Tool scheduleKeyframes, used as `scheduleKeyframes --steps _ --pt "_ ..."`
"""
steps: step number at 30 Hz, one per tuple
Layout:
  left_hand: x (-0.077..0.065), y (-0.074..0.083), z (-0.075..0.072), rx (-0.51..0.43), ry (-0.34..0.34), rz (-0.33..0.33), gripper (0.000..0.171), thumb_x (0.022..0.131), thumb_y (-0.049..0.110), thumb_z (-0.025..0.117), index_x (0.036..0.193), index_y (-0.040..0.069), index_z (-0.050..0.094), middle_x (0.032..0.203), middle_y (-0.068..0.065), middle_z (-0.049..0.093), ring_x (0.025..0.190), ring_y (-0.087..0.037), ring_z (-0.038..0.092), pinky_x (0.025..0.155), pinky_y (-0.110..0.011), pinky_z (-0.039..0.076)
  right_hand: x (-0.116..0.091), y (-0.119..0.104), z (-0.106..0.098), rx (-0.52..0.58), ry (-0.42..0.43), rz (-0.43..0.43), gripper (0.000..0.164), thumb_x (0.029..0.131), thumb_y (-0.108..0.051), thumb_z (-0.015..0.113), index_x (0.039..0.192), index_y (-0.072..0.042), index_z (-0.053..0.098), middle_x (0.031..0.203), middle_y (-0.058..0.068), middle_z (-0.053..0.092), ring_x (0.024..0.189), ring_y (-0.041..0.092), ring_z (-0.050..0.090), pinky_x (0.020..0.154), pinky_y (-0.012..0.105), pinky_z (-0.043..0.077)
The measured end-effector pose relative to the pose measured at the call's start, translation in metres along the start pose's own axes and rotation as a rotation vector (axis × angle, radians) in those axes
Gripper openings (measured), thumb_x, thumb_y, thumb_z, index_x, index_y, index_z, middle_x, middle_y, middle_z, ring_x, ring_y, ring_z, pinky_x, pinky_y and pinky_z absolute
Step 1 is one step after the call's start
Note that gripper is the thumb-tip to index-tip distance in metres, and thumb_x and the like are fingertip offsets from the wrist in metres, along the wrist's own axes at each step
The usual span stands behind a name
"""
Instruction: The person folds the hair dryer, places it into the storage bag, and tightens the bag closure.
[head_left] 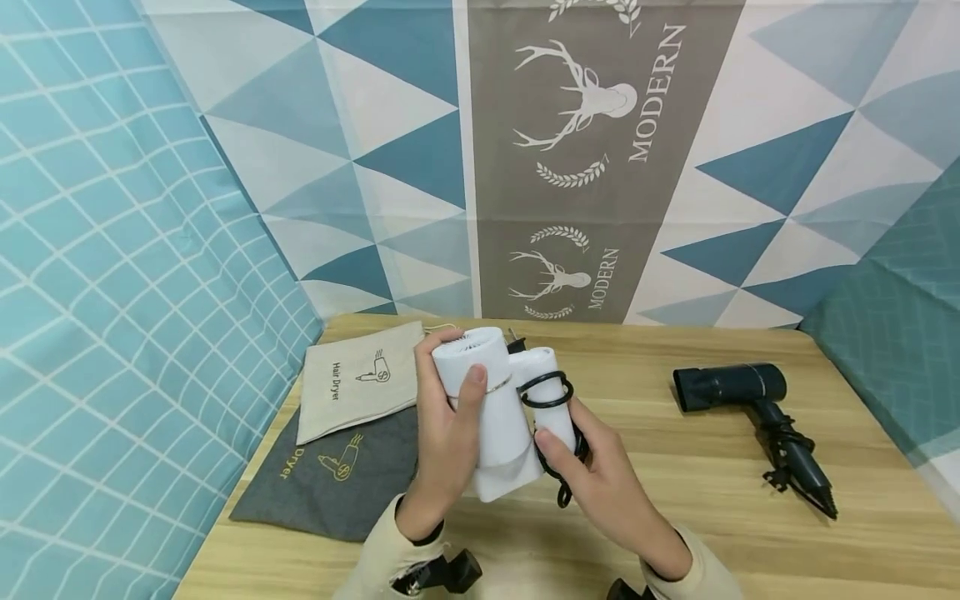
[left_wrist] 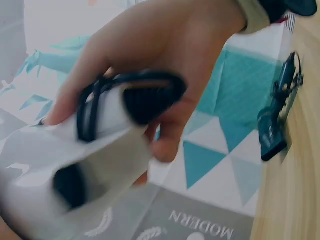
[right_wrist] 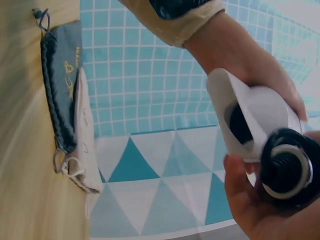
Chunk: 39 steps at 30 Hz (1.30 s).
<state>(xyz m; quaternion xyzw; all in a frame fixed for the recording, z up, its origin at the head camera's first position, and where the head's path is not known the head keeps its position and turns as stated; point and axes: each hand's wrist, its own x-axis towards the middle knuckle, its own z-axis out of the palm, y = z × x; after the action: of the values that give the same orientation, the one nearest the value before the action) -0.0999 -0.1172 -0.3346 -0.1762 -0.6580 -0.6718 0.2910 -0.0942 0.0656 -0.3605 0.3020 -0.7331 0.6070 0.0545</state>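
A white hair dryer [head_left: 491,417] is held up in front of me in both hands, above the table. My left hand [head_left: 444,433] grips its barrel, thumb along the near side and fingers round the far side. The right hand [head_left: 603,479] holds the handle, which lies folded beside the barrel. A black cord [head_left: 546,403] is looped round that handle, and a plug [head_left: 516,342] shows behind it. In the right wrist view the flat white nozzle [right_wrist: 227,112] opens toward the camera, next to the handle's dark end [right_wrist: 286,171].
A black hair dryer [head_left: 731,386] with its cord wrapped round the handle lies at the right of the wooden table [head_left: 630,367]. At the left, a beige drawstring bag [head_left: 333,412] overlaps a grey one [head_left: 307,504]. Patterned cloths [head_left: 405,67] hang behind and beside the table.
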Motion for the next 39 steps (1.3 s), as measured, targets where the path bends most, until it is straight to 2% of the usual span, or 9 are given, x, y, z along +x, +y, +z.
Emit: scheduleKeyframes --steps 6,10,13,17,21,25,31,35,39 --pt "0.008 -0.004 -0.019 0.110 -0.178 -0.097 0.041 0.108 0.024 0.041 0.148 0.024 0.032 0.116 -0.008 0.063 0.091 -0.021 0.065 0.069 -0.038 0.056 0.002 0.008 -0.005 -0.027 0.072 0.057 0.018 0.104 -0.011 0.051 0.121 -0.010 0.057 0.096 0.008 0.060 0.078 0.019 0.060 0.064 0.032 0.054" --pt "0.008 -0.017 -0.032 0.229 -0.183 -0.134 0.039 0.109 0.027 0.038 0.148 0.025 0.035 0.114 -0.009 0.064 0.088 -0.020 0.066 0.064 -0.035 0.058 0.002 0.012 -0.009 -0.033 0.108 0.103 0.017 0.105 -0.014 0.051 0.119 -0.008 0.058 0.095 0.010 0.060 0.079 0.020 0.059 0.065 0.033 0.053" --pt "0.005 -0.041 -0.046 0.500 -0.184 -0.142 0.030 0.106 0.031 0.047 0.133 0.018 0.049 0.105 -0.006 0.063 0.079 -0.016 0.064 0.062 -0.031 0.055 0.000 0.014 -0.011 -0.033 0.125 0.132 0.018 0.105 -0.015 0.051 0.119 -0.008 0.059 0.097 0.009 0.061 0.080 0.020 0.060 0.066 0.033 0.053" --pt "-0.006 -0.083 -0.072 0.934 -0.275 -0.160 0.022 0.098 0.030 0.064 0.101 0.009 0.060 0.081 -0.004 0.059 0.063 -0.014 0.055 0.055 -0.032 0.046 -0.003 0.013 -0.015 -0.050 0.134 0.148 0.019 0.105 -0.016 0.051 0.120 -0.008 0.059 0.097 0.008 0.061 0.080 0.019 0.061 0.067 0.032 0.054" --pt "-0.026 -0.112 -0.098 1.157 -0.421 -0.311 0.028 0.094 0.031 0.069 0.086 0.006 0.060 0.066 -0.008 0.055 0.053 -0.023 0.054 0.045 -0.037 0.041 -0.003 0.010 -0.018 -0.064 0.131 0.144 0.020 0.105 -0.015 0.050 0.119 -0.005 0.059 0.098 0.009 0.060 0.082 0.019 0.061 0.069 0.031 0.054" --pt "-0.041 -0.127 -0.116 1.203 -0.535 -0.437 0.027 0.093 0.027 0.068 0.092 0.000 0.063 0.068 -0.013 0.057 0.053 -0.028 0.056 0.044 -0.039 0.040 -0.003 0.010 -0.019 -0.062 0.131 0.147 0.020 0.105 -0.014 0.050 0.120 -0.004 0.060 0.099 0.008 0.061 0.084 0.020 0.061 0.069 0.031 0.054" --pt "-0.044 -0.127 -0.122 1.095 -0.566 -0.525 0.013 0.090 0.013 0.062 0.083 0.004 0.057 0.069 -0.009 0.052 0.055 -0.022 0.047 0.049 -0.037 0.038 -0.004 0.008 -0.021 -0.008 0.093 0.133 0.019 0.105 -0.012 0.049 0.117 -0.001 0.058 0.094 0.013 0.061 0.076 0.021 0.062 0.062 0.034 0.056" --pt "-0.046 -0.125 -0.124 1.061 -0.595 -0.536 0.015 0.095 0.013 0.058 0.081 0.006 0.058 0.070 -0.009 0.053 0.057 -0.020 0.048 0.055 -0.037 0.041 -0.004 0.008 -0.021 0.033 0.091 0.134 0.017 0.105 -0.010 0.049 0.113 0.002 0.058 0.091 0.016 0.061 0.073 0.022 0.063 0.060 0.035 0.056" --pt "-0.044 -0.124 -0.125 0.972 -0.616 -0.501 0.026 0.098 0.011 0.056 0.072 0.011 0.052 0.061 -0.002 0.042 0.051 -0.014 0.037 0.052 -0.031 0.033 -0.006 0.007 -0.023 0.044 0.105 0.146 0.018 0.104 -0.011 0.051 0.115 0.001 0.059 0.093 0.016 0.061 0.075 0.021 0.063 0.060 0.035 0.057"
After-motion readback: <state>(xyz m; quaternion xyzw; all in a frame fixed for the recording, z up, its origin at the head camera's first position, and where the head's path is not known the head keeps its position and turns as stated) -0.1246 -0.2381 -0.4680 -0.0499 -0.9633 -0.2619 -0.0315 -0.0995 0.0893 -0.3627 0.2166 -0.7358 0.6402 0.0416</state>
